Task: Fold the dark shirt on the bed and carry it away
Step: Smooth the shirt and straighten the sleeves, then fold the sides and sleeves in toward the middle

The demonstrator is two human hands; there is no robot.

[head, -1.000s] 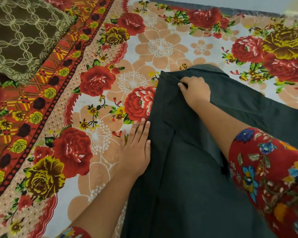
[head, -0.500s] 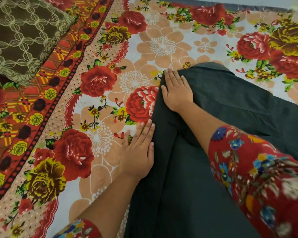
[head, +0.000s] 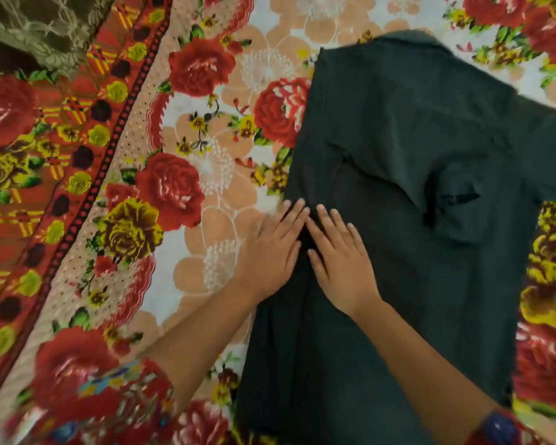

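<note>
Floral bedsheet [head: 206,277] covers the bed, with the dark shirt [head: 414,220] spread flat on it. Left hand [head: 270,252] and right hand [head: 341,261] lie side by side, fingers straight, pressing its left folded edge, grasping nothing.

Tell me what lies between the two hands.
Head view: only a narrow, creased strip of the dark shirt; the left hand and right hand lie flat either side.

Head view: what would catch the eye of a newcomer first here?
The dark shirt lies spread across the right half of the bed, stark against the loud floral sheet. At its left edge, the left hand and the right hand lie flat side by side, fingers straight.
</note>
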